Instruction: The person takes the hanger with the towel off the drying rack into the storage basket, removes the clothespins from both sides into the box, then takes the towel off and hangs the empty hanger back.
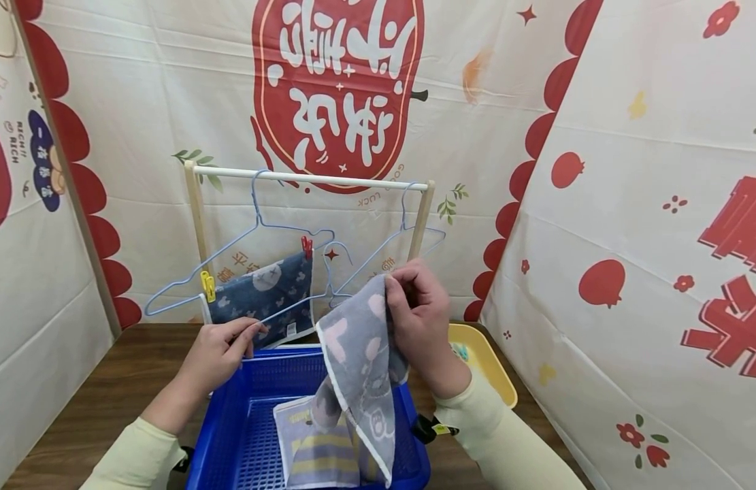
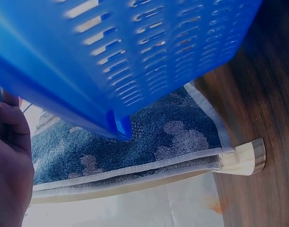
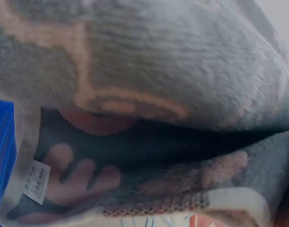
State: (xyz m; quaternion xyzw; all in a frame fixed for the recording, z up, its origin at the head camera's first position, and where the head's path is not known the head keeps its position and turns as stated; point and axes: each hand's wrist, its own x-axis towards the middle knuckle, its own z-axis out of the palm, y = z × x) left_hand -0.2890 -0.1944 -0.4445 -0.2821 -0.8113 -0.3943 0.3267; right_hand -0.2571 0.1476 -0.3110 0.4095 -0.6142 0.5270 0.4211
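Observation:
My left hand [image 1: 215, 350] pinches one end of a blue wire hanger [image 1: 294, 305], its hook pointing up, in front of the rack. With thumb and fingers my right hand [image 1: 423, 327] grips the top of a grey towel [image 1: 359, 361] with pink shapes and a white edge. The towel hangs folded over the blue basket [image 1: 215, 435] and overlaps the hanger's right part. In the right wrist view, a white label [image 3: 37, 182] shows inside the towel's fold. A lilac and yellow striped towel [image 1: 325, 456] lies in the basket.
A rack with a white bar [image 1: 347, 180] stands behind the basket, bearing two blue hangers. From the left one hangs a dark blue towel [image 1: 261, 292], held by a yellow clip [image 1: 207, 286] and a red clip [image 1: 307, 248]. A yellow tray [image 1: 497, 367] sits at right on the wooden table [image 1: 117, 381].

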